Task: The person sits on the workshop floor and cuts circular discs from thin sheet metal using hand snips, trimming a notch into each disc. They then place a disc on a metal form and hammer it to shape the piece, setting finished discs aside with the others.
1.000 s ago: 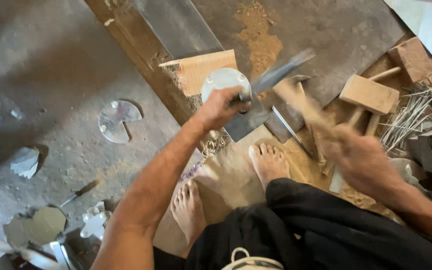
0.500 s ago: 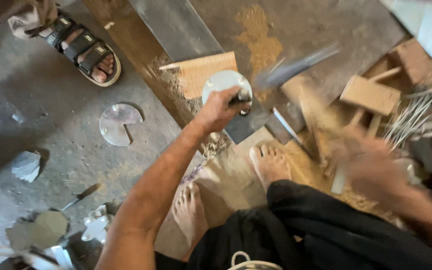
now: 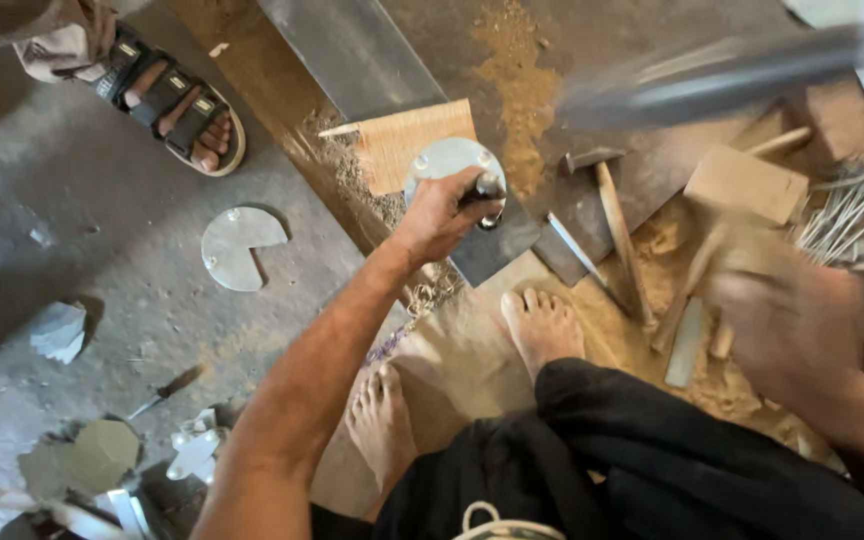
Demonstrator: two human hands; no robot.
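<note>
Gripping a punch on a round metal disc

Curling tight, the fingers (image 3: 464, 196) of the left hand (image 3: 442, 215) close around a short dark metal punch (image 3: 489, 192), whose tip rests on a round, pale grey metal disc with small holes near its rim (image 3: 447, 160). The disc lies on a dark flat steel plate (image 3: 497, 245), just in front of the person's bare right foot (image 3: 542, 325). A ridged tan wooden block (image 3: 407, 140) sits touching the disc's far-left edge, with sawdust around it.

To the right of the disc, the right hand (image 3: 787, 320) is a blur; its fingers seem closed around a wooden handle (image 3: 702, 270), but how tightly cannot be told. A long grey streak (image 3: 712, 80) beyond the disc, toward the upper right, is too smeared to make out.

Left of the disc, on the grey concrete floor, lies a second grey metal disc with a wedge cut out (image 3: 235, 245). Farther left and beyond it, another person's foot in a strapped sandal (image 3: 177, 105) is cut off by the top edge. A bundle of thin metal rods (image 3: 842, 210) lies far right of the disc, partly hidden by blur.
</note>
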